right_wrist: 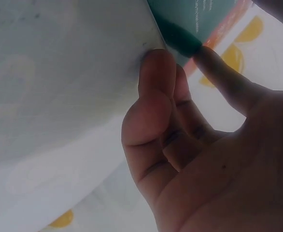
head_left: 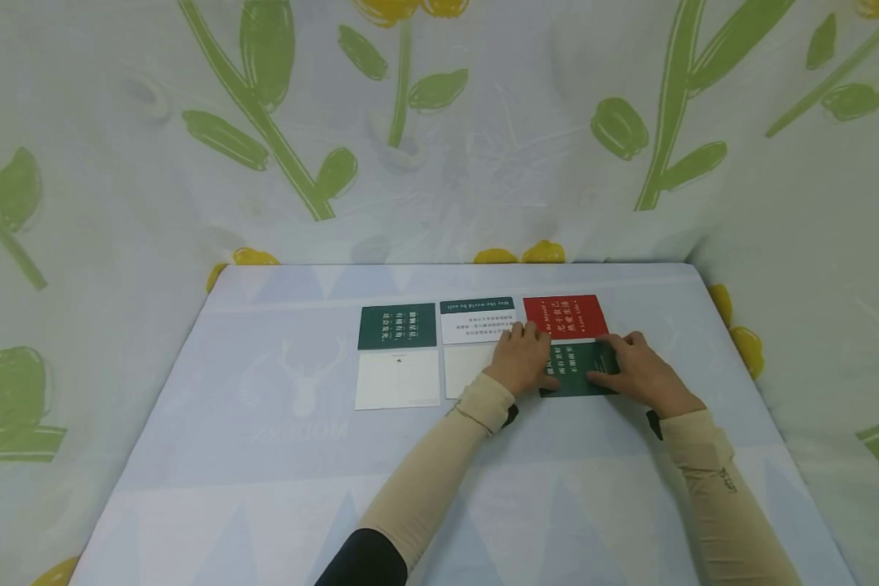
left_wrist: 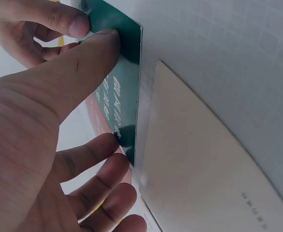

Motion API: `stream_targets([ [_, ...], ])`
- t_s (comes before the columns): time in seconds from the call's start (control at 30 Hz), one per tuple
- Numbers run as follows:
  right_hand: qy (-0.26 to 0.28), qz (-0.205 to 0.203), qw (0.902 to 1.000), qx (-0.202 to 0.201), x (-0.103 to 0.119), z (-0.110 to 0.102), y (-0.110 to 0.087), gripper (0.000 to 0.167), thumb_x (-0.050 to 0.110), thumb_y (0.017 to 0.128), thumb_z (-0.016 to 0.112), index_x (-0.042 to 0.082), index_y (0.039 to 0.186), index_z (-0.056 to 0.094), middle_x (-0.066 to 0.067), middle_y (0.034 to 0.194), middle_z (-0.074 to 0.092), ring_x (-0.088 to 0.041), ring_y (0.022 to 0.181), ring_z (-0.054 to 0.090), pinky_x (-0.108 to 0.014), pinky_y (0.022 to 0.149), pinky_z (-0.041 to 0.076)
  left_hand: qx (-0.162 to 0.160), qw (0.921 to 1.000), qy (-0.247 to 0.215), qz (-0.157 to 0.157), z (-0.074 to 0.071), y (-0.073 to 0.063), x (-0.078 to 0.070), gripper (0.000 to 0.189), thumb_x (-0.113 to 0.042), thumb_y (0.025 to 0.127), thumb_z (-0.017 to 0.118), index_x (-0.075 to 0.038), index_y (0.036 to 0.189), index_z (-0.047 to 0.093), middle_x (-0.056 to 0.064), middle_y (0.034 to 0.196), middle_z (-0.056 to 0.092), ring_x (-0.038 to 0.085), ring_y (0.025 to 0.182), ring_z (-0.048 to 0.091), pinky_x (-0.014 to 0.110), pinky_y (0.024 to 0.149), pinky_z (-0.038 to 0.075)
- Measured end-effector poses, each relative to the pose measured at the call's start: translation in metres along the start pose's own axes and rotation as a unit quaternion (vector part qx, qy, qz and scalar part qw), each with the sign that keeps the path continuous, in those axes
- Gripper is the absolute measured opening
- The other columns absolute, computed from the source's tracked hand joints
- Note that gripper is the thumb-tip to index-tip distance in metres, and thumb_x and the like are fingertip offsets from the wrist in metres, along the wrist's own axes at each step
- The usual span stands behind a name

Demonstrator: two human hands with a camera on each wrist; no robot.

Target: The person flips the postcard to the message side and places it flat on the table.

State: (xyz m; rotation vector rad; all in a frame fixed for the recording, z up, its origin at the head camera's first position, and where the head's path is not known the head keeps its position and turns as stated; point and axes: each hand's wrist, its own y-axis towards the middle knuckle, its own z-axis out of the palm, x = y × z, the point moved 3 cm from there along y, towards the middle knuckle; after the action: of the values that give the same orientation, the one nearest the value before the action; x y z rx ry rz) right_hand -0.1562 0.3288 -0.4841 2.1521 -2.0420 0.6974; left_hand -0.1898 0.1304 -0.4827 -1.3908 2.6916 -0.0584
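A dark green card (head_left: 577, 381) with white characters lies on the table between both hands. My left hand (head_left: 520, 358) holds it at the left side, thumb over its surface and fingertips along its edge in the left wrist view. At the right side my right hand (head_left: 648, 378) holds the same card, one fingertip on its corner in the right wrist view. Right behind it is a red card (head_left: 566, 316) with white lettering. A white card (head_left: 463, 368) lies left of the green card, partly covered by my left hand.
A green-and-white card (head_left: 476, 327) sits behind the plain white one. Farther left are another green card (head_left: 398, 325) and a white card (head_left: 397, 381), the cards forming two rows. The pale table (head_left: 278, 488) has a faint print, and a flowered cloth (head_left: 498, 163) surrounds it.
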Motion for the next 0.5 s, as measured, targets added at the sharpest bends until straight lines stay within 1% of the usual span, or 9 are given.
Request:
stream_targets([
  [0.13,-0.001,0.001,1.0,-0.001,-0.0011,0.0003,0.0013,0.082,0.043,0.09,0.076,-0.004,0.146,0.04,-0.036,0.123,0.04,-0.048,0.104,0.053,-0.066,0.089,0.048,-0.005,1.0,-0.001,-0.001,0.0001,-0.0007,0.0004,0.077,-0.066,0.08,0.075,-0.013,0.134,0.059,0.005,0.122,0.056,0.02,0.106,0.048,0.033,0.093,0.045],
  [0.27,-0.004,0.006,1.0,-0.001,-0.0006,-0.0003,0.0011,0.083,0.045,0.089,0.076,-0.002,0.146,0.039,-0.036,0.124,0.04,-0.049,0.105,0.052,-0.066,0.089,0.048,-0.012,0.9999,-0.005,-0.002,0.0013,-0.0002,0.0009,0.077,-0.066,0.079,0.076,-0.013,0.133,0.059,0.005,0.122,0.056,0.019,0.105,0.047,0.033,0.091,0.045],
  [0.5,-0.005,0.007,0.9999,-0.008,0.0019,-0.0045,-0.0017,0.084,0.046,0.087,0.078,-0.002,0.145,0.039,-0.038,0.123,0.041,-0.05,0.104,0.053,-0.067,0.088,0.048,-0.024,0.9996,-0.006,-0.013,0.0057,0.0007,0.0021,0.081,-0.067,0.078,0.076,-0.016,0.138,0.056,0.005,0.125,0.055,0.02,0.108,0.047,0.033,0.093,0.045],
])
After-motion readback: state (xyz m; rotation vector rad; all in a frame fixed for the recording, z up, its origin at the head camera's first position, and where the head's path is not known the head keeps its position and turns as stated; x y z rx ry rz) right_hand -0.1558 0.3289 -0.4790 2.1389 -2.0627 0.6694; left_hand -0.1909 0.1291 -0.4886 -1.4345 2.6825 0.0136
